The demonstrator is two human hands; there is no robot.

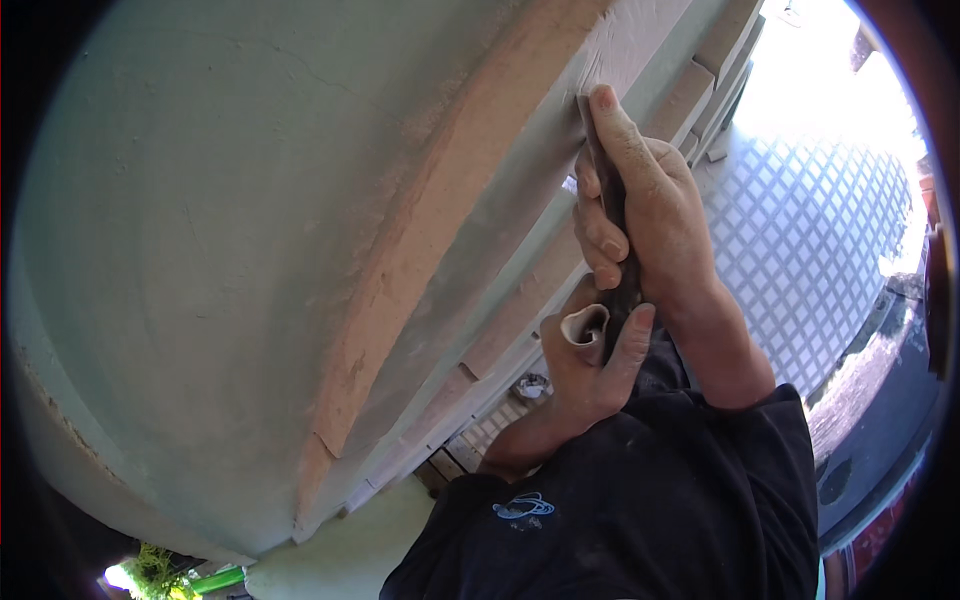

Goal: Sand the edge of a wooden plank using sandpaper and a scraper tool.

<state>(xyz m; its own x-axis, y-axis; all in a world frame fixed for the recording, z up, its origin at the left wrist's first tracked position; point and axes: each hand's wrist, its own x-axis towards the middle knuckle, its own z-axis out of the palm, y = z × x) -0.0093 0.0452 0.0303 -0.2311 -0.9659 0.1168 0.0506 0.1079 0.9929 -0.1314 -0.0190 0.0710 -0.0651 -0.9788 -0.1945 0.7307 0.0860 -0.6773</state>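
Note:
My right hand [664, 202] grips a thin dark strip [616, 217], which looks like a folded abrasive sheet, with the thumb extended along its upper end. That end is at the smooth face of a pale moulding [555, 127], though contact is not certain. Below it, my left hand [589, 356] is closed around the lower part of the strip. A curled, pale-edged roll [585, 326] sticks out of this hand; whether it is one piece with the strip cannot be told. Dust covers the fingers. A reddish-brown raised band [420, 225] runs along the moulding.
A large greenish plaster-like surface [225, 225] fills the left, with a fine crack near its top. More stepped ledges [679, 97] run behind my hands. Diamond-patterned flooring [810, 247] lies at the right, beside a dark curved edge [885, 420]. Green foliage [154, 574] shows at lower left.

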